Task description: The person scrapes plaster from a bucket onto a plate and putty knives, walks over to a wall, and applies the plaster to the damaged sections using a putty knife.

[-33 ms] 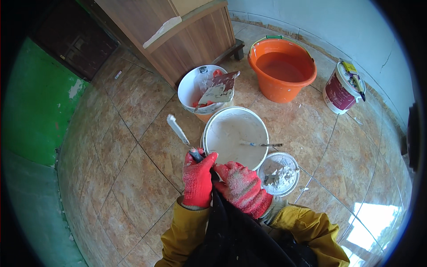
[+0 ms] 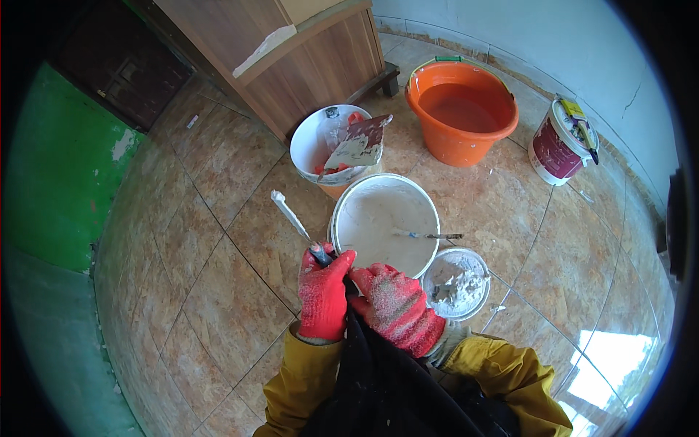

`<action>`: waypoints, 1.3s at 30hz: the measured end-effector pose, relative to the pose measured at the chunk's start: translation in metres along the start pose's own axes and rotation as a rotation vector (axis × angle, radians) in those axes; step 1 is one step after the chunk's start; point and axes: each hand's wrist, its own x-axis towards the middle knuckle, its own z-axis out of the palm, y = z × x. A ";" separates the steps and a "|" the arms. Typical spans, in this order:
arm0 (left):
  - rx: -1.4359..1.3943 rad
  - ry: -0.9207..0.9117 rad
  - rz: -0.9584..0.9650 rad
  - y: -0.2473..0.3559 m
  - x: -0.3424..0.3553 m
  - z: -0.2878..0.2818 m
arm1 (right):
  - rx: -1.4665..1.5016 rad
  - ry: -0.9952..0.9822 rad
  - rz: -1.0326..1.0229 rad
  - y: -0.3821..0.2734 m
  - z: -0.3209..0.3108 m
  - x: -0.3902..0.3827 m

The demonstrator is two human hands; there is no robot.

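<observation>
My left hand (image 2: 325,295), in a red work glove, is closed round the dark blue handle of a putty knife (image 2: 291,215). The narrow blade points up and to the left, with white paste along it. My right hand (image 2: 399,309), in a red glove dusted with white, is closed on the edge of a black apron (image 2: 375,379) right beside the left hand. The cloth is drawn up between both hands. Just beyond them stands a large white bucket (image 2: 364,211) with pale residue inside. A thin stick-like tool (image 2: 429,236) lies across its right rim.
A small tub (image 2: 456,291) of white paste stands right of the bucket. Behind are a white bucket (image 2: 309,146) with a broad scraper (image 2: 357,149) across it, an orange bucket (image 2: 462,109) of liquid, and a lidded pail (image 2: 557,149) bearing a brush (image 2: 575,120). A wooden cabinet (image 2: 313,80) stands behind.
The putty knife's tip has shifted very slightly up and to the left. Both hands keep their hold.
</observation>
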 end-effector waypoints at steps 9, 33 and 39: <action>0.172 0.033 0.097 -0.012 -0.003 0.000 | -0.118 0.069 0.007 0.000 0.007 -0.006; 0.644 0.058 0.339 -0.028 0.001 0.018 | -0.861 0.239 -0.035 0.110 -0.027 -0.040; 0.715 0.080 0.360 -0.023 -0.001 0.018 | -0.696 0.155 0.242 0.103 -0.024 -0.051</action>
